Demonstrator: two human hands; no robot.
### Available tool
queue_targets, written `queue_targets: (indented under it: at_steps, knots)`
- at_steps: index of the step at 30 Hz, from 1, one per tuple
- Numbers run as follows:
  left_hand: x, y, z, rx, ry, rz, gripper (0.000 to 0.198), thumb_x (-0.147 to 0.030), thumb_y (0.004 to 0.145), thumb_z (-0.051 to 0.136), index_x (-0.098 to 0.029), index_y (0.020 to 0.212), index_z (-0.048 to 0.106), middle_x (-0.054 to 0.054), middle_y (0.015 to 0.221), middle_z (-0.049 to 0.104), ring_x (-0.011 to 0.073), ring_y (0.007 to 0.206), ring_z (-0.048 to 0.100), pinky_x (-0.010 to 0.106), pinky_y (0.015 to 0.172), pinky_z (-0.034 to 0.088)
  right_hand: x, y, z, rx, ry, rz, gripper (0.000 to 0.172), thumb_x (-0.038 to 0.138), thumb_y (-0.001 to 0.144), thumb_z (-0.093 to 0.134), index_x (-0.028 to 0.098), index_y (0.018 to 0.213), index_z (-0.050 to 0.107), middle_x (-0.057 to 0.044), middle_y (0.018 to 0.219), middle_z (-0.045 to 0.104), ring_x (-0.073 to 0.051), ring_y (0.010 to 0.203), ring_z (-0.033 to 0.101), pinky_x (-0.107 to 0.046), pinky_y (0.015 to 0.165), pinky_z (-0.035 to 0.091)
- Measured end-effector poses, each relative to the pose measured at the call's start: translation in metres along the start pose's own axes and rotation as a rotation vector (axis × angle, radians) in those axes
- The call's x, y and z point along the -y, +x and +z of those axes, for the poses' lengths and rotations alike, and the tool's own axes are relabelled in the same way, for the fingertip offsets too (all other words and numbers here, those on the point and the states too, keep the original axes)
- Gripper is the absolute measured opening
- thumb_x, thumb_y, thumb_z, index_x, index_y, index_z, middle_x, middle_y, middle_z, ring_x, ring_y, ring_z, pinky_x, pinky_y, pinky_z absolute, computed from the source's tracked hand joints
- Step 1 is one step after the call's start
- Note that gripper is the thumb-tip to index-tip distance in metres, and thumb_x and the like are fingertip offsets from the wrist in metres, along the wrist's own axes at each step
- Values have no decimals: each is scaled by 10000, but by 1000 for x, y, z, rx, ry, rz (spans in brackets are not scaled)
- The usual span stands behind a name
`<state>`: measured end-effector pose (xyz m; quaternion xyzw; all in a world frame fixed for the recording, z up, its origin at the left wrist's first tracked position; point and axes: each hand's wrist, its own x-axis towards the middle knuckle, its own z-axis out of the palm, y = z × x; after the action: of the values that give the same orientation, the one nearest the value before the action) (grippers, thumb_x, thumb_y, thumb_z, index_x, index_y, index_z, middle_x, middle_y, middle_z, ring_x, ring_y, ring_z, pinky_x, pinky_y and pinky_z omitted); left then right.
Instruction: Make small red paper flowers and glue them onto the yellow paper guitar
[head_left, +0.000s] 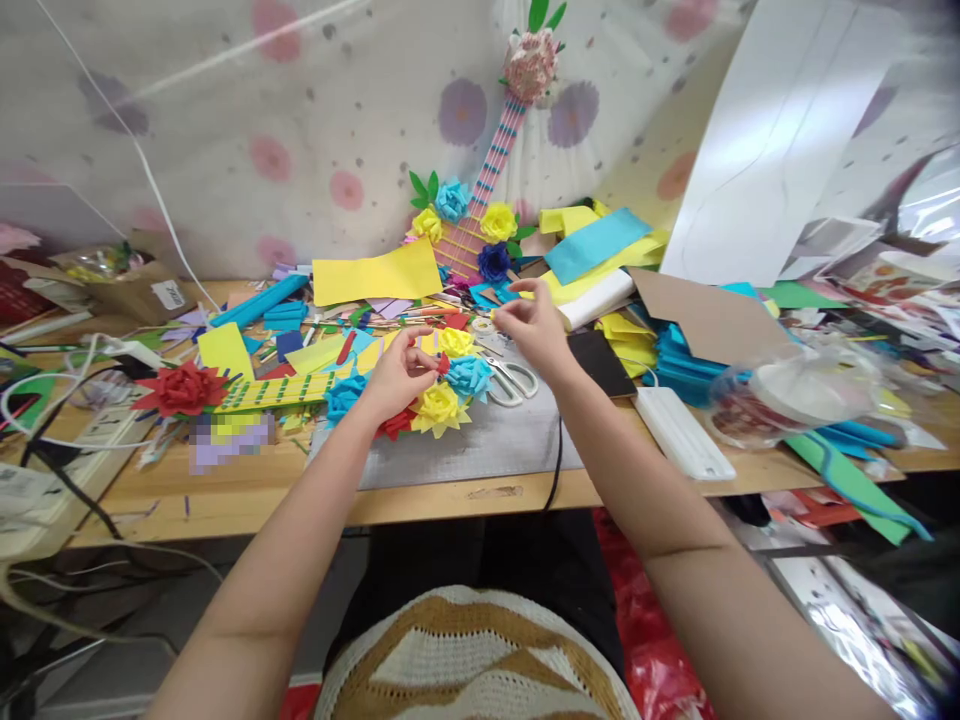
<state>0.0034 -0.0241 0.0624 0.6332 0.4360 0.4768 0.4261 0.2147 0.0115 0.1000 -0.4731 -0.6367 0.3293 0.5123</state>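
Note:
My left hand pinches a small red paper piece over a flower-covered paper guitar. Around that hand are a yellow paper flower, a light blue paper flower and another blue one. The guitar's yellow neck runs left to a red paper flower. My right hand hovers above the table, its fingers curved and apart, with nothing visible in them. Just left of its fingertips is a small tape roll. White-handled scissors lie below it.
A grey cutting mat lies under the guitar. Behind, a second paper guitar leans on the curtain among paper scraps. On the right are a white box-like device and a plastic-wrapped tub. A power strip with cables sits left.

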Motion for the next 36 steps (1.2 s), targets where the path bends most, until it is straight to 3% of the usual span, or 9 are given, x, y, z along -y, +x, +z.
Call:
queue_targets:
  at_steps: [3, 5, 10, 16, 24, 28, 31, 36]
  knots:
    - [-1, 0, -2, -20, -27, 10, 577, -150, 607, 669, -196, 1142, 458, -50, 664, 648, 150, 766, 663, 286, 783, 485, 7, 3, 22, 322, 212, 214, 475, 215, 660, 666, 208, 1059, 408, -19, 862, 644, -152, 812, 628, -341, 780, 513]
    - [-1, 2, -5, -40, -30, 1, 564, -143, 598, 670, -194, 1121, 465, -55, 643, 638, 150, 768, 661, 273, 763, 482, 7, 6, 31, 435, 261, 323, 503, 153, 635, 677, 203, 1064, 419, -33, 878, 658, -156, 834, 638, -345, 793, 522]
    - [-2, 6, -12, -70, -47, -32, 563, -148, 568, 686, -187, 1082, 463, -66, 619, 626, 134, 699, 644, 255, 717, 468, 6, 14, 40, 548, 274, 444, 532, 64, 646, 653, 181, 1114, 428, -53, 865, 668, -156, 830, 651, -308, 756, 539]
    - [-2, 3, -12, -48, -48, -32, 531, -179, 582, 704, -200, 1054, 464, -66, 631, 619, 130, 690, 641, 240, 675, 455, 8, 15, 48, 554, 302, 523, 531, -16, 661, 617, 167, 1132, 455, -13, 787, 639, -113, 711, 639, -250, 678, 536]
    - [1, 4, -10, -60, -31, -86, 553, -180, 574, 705, -198, 1060, 442, -62, 644, 632, 129, 666, 637, 267, 708, 467, 13, 13, 46, 503, 276, 505, 498, -8, 667, 639, 168, 1100, 464, 15, 706, 626, -104, 645, 624, -257, 674, 544]
    - [-4, 3, -13, -6, 20, -207, 589, -174, 567, 697, -180, 1107, 462, -45, 650, 637, 153, 690, 645, 290, 705, 473, 13, 16, 47, 465, 185, 404, 537, -16, 648, 642, 185, 1110, 454, 33, 677, 627, -109, 628, 616, -254, 649, 533]
    - [-13, 4, -19, 33, 35, -296, 540, -186, 569, 695, -173, 1077, 511, 17, 773, 682, 190, 797, 659, 320, 722, 491, 15, 19, 49, 496, 75, 319, 592, -15, 635, 633, 185, 1152, 428, 37, 671, 629, -125, 641, 620, -256, 638, 518]
    - [-20, 19, -25, -49, 60, -232, 350, -282, 571, 729, -155, 875, 612, 70, 929, 677, 210, 896, 640, 348, 787, 501, 21, 24, 53, 558, -154, 130, 587, 17, 655, 604, 169, 1192, 421, 11, 743, 657, -145, 722, 637, -247, 643, 485]
